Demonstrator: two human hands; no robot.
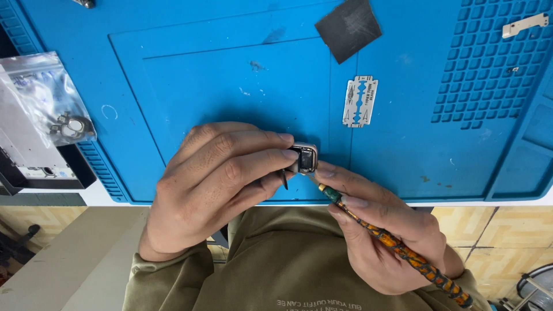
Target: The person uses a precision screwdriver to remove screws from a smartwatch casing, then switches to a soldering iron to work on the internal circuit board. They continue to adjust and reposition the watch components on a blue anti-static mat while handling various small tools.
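My left hand (pixel 216 184) pinches a small silver rectangular watch case (pixel 305 158) between fingers and thumb, over the near edge of a blue work mat (pixel 230 75). A thin dark pointed piece sticks down below my left fingers. My right hand (pixel 383 230) holds a slim tool with an orange-and-black mottled handle (pixel 403 250) and a green collar. The tool's tip touches the lower edge of the case.
A double-edged razor blade (pixel 360 101) lies on the mat beyond the case. A dark square pad (pixel 348 27) sits at the top. A small metal bracket (pixel 524 24) rests on the gridded area at right. A clear plastic bag with parts (pixel 52 103) lies at left.
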